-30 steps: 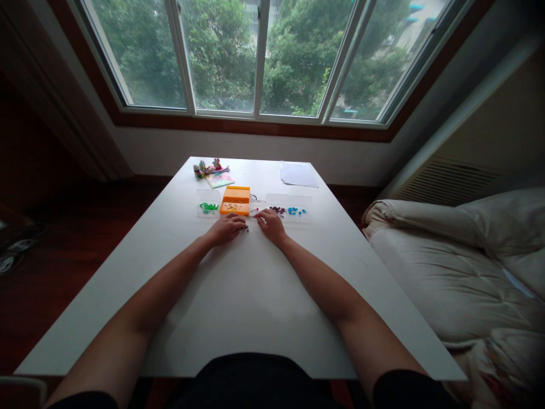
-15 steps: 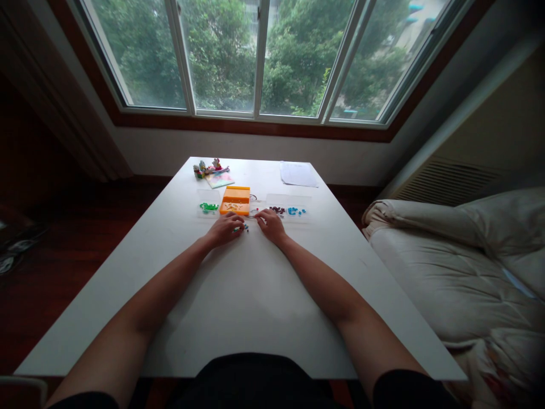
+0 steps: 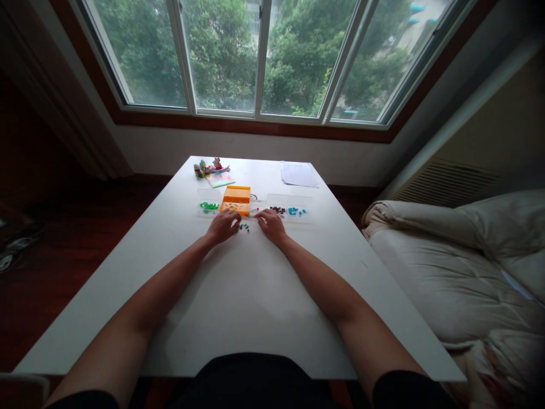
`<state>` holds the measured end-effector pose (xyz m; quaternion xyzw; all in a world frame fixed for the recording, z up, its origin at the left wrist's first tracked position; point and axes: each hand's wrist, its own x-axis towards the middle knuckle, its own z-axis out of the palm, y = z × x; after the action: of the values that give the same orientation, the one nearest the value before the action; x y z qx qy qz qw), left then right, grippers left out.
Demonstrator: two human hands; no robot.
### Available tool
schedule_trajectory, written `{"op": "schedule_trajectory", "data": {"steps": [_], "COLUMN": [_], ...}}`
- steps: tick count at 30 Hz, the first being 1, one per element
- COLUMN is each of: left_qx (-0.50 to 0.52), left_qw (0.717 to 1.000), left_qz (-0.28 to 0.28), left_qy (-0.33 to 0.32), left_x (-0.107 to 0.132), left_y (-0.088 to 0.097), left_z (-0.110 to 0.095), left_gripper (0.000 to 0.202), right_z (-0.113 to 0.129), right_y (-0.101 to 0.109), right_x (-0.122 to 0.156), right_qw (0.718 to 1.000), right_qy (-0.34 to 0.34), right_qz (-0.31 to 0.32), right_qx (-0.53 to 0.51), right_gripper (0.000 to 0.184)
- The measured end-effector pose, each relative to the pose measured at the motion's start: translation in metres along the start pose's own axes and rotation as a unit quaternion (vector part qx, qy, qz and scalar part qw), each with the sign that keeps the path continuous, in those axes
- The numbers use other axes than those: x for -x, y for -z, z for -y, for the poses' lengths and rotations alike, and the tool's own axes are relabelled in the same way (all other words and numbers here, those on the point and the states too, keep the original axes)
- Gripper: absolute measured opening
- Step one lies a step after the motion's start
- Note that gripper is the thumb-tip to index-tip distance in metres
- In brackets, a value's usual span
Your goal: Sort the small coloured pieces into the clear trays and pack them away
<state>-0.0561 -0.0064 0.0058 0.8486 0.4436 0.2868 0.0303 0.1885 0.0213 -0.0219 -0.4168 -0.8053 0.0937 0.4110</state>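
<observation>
Loose pieces (image 3: 247, 227), head view: small, some blue, on the white table (image 3: 255, 295) between the hands. Versus a second ago, left hand (image 3: 225, 226) has shifted slightly left, uncovering more of them, so the cluster is now exposed to both hands. Pieces sit just right of the left thumb, left of and slightly nearer than the right hand's (image 3: 271, 225) fingertips. Left fingers curled by the orange case's (image 3: 237, 192) near edge, right fingers bent; can't tell if either grips anything.
</observation>
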Motion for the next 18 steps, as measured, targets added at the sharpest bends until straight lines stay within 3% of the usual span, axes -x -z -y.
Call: {"op": "schedule_trajectory", "data": {"steps": [5,7,10,14,18], "left_qx": [0.045,0.092,0.218,0.328,0.36], "left_qw": [0.979,0.956,0.899,0.822,0.79], "left_qz": [-0.089,-0.137,-0.201,-0.271,-0.295], "left_qy": [0.177,0.241,0.322,0.378,0.398], "left_x": [0.0,0.001,0.002,0.004,0.005], "left_y": [0.007,0.009,0.01,0.009,0.009], "left_z": [0.023,0.037,0.059,0.083,0.096], "left_gripper": [0.011,0.011,0.013,0.016,0.016], "right_z": [-0.001,0.0,0.002,0.004,0.003], "right_y": [0.0,0.0,-0.001,-0.002,-0.002], "right_x": [0.001,0.001,0.003,0.004,0.003], "right_qw": [1.0,0.999,0.998,0.996,0.996], "right_qy": [0.007,0.013,0.034,0.056,0.053], "right_qz": [0.013,0.032,0.061,0.075,0.066], "right_qx": [0.004,0.005,0.001,-0.003,-0.002], "right_gripper": [0.018,0.018,0.017,0.016,0.016]}}
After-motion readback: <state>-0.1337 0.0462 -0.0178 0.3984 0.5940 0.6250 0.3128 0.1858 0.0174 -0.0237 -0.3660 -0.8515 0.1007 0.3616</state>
